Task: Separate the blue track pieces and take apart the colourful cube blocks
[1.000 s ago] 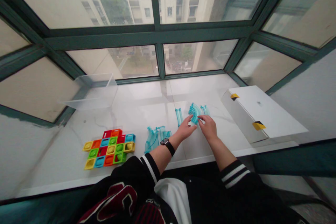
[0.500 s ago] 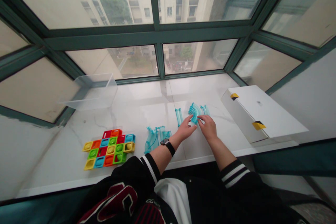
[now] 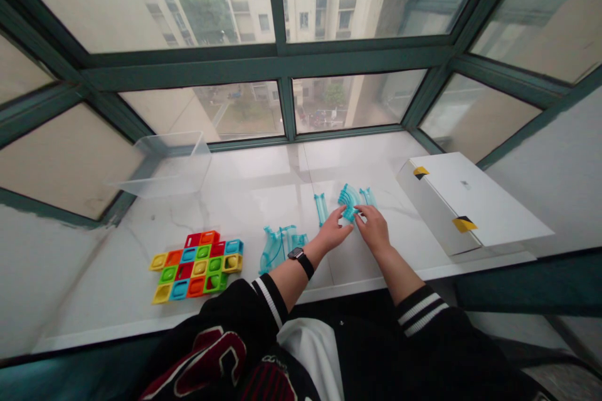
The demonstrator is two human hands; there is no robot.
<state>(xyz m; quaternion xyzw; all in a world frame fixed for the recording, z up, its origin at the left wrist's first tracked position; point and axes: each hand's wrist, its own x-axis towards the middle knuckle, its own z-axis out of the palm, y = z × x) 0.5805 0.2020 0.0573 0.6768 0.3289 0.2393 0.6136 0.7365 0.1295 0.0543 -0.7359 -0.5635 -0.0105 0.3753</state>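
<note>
A curved translucent blue track piece (image 3: pixel 348 197) lies on the white sill, with its near end between my two hands. My left hand (image 3: pixel 335 232) has its fingers bent around the left side of that end. From the right, my right hand (image 3: pixel 373 227) pinches the same end with thumb and fingertips. A straight blue track piece (image 3: pixel 320 208) lies just left of the curved one. Another blue piece (image 3: pixel 368 196) sits beyond my right fingers, partly covered by them. Several larger blue pieces (image 3: pixel 277 248) are grouped beside my left wrist.
Colourful square blocks (image 3: pixel 199 268) form a flat cluster at the left. A clear plastic bin (image 3: pixel 176 177) stands at the back left by the window. On the right is a white box (image 3: pixel 484 200) with yellow-and-black tabs. Green window frames (image 3: pixel 249 145) border the white sill (image 3: pixel 244 178).
Almost nothing differs. Both hands stay at the near end of the curved track piece, with only a very slight shift of the whole view.
</note>
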